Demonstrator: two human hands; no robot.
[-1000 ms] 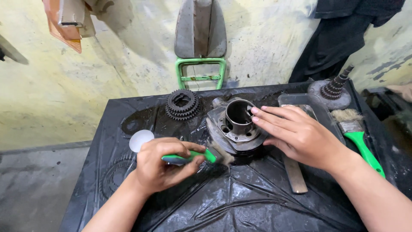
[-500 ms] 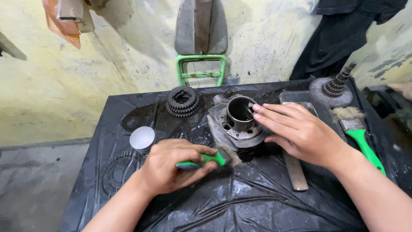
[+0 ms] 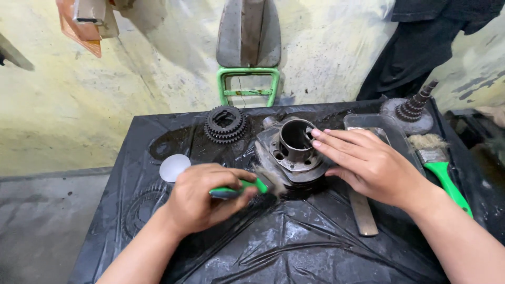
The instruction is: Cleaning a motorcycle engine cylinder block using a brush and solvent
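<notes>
Gripping a small green-handled brush (image 3: 239, 188), the left hand (image 3: 202, 202) is closed tight round the handle, bristles pressed vs the lower left flank of the engine cylinder (image 3: 293, 152), which sits upright near the centre of the black plastic sheet (image 3: 294, 247) covering the table. Right hand (image 3: 363, 163) lies flat & open on the cylinder's right side, fingers (image 3: 336, 142) spread, tips touching the rim of the bore; not clasping, just steadying. Bore looks dark and hollow, contents can't be made out. Just behind-left of the cylinder: stacked gear cluster (image 3: 225, 124). Left of the brush hand, a round white lid (image 3: 174, 167) lies flat. Right of the cylinder a shallow grey tray (image 3: 368, 123), partly hidden by the right hand, what's in it can't be told. Beyond it a geared shaft (image 3: 413, 110) stands tilted; a bigger green-handled paintbrush (image 3: 439, 163) lies nearby, w/ a flat metal file (image 3: 363, 213) under the wrist
</notes>
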